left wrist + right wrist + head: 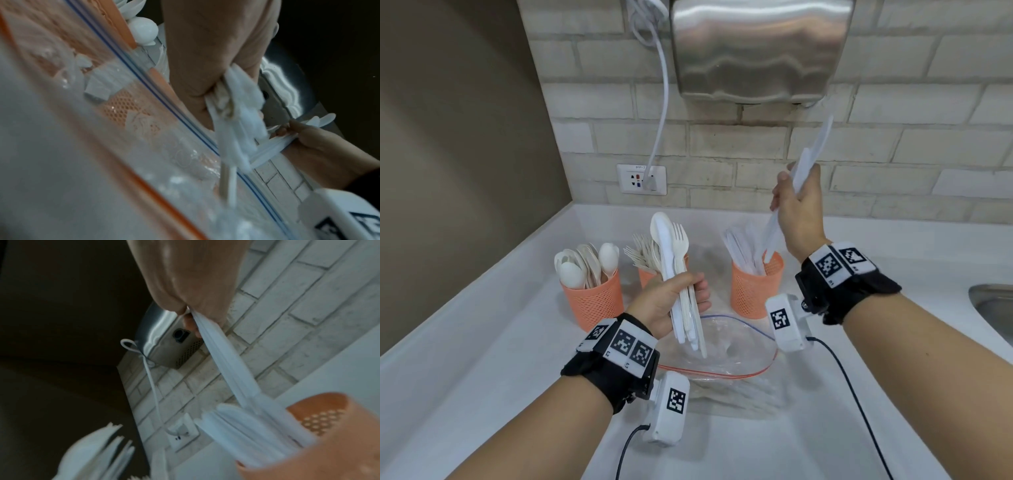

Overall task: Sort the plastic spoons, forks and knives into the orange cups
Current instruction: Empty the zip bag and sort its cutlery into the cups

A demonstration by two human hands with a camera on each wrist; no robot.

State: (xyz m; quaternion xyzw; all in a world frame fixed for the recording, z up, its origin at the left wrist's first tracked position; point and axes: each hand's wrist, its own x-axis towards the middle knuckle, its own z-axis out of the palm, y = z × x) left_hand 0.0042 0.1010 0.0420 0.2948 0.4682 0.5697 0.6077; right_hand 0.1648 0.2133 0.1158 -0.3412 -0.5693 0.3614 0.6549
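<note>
Three orange mesh cups stand in a row on the white counter: the left cup (592, 301) holds spoons, the middle cup (644, 277) holds forks and is mostly hidden, and the right cup (755, 291) holds knives. My left hand (683, 291) grips a mixed bundle of white cutlery (673, 250) upright in front of the middle cup. My right hand (798, 186) is raised over the right cup and grips a few white knives (813, 150). Their lower ends point down at the rim of the right cup (316, 423). The knives (226, 363) slant from my right hand (195, 288).
A clear zip bag (726, 349) lies open on the counter under my hands, with more cutlery (739, 394) inside. A steel hand dryer (756, 48) hangs on the brick wall, its cord running to a socket (642, 180). A sink rim (993, 308) shows at the right edge.
</note>
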